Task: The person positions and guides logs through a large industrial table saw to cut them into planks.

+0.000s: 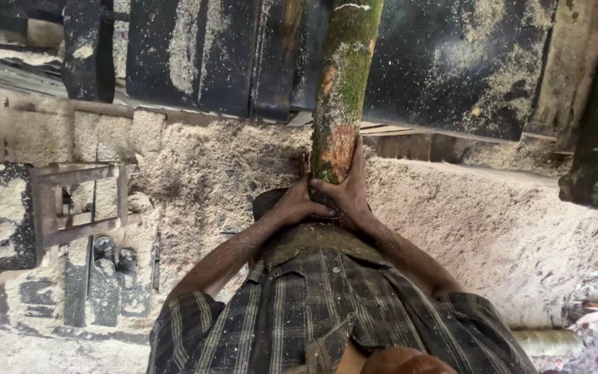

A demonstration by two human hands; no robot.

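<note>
Mossy green bark, patched with orange-brown, covered the log (pixel 344 83), which ran from the picture's centre up to twelve o'clock, its near end pressed against the person's waist. The left hand (pixel 299 202) was curled around that end from the nine o'clock side, fingers closed against the bark. The right hand (pixel 349 190) was clasped on it from the three o'clock side, fingers stretched upward along the wood and the thumb laid across the left hand. Both forearms were bent inward from the elbows, meeting at the log's end above the plaid shirt (pixel 327 318). Sawdust (pixel 465 228) was heaped all round, and a dark, dusted machine bed (pixel 451 62) lay at one o'clock.
</note>
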